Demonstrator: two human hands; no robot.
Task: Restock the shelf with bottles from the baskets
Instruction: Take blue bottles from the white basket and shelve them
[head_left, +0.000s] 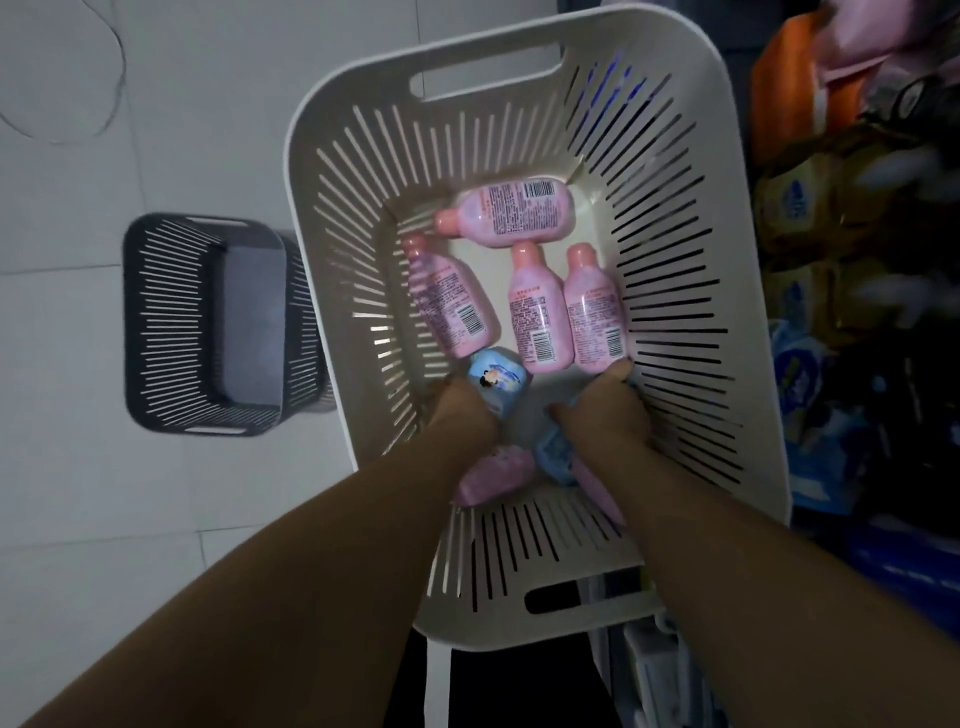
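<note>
A white slotted basket (691, 171) fills the middle of the view. Several pink bottles lie flat on its floor, one crosswise (511, 214) at the far end and others lengthwise (537, 312). Both my hands reach down into the near end. My left hand (462, 410) grips a light blue bottle (496, 376) with a cartoon figure on it. My right hand (605, 410) is curled round another light blue bottle (556, 452), mostly hidden under the hand. A further pink bottle (493, 475) lies between my wrists.
A dark grey slotted basket (171, 322) stands on the pale tiled floor to the left, with nothing showing inside. Shelves along the right edge hold orange, yellow (810, 208) and blue (810, 395) packs, blurred. A thin cable (117, 78) loops at the top left.
</note>
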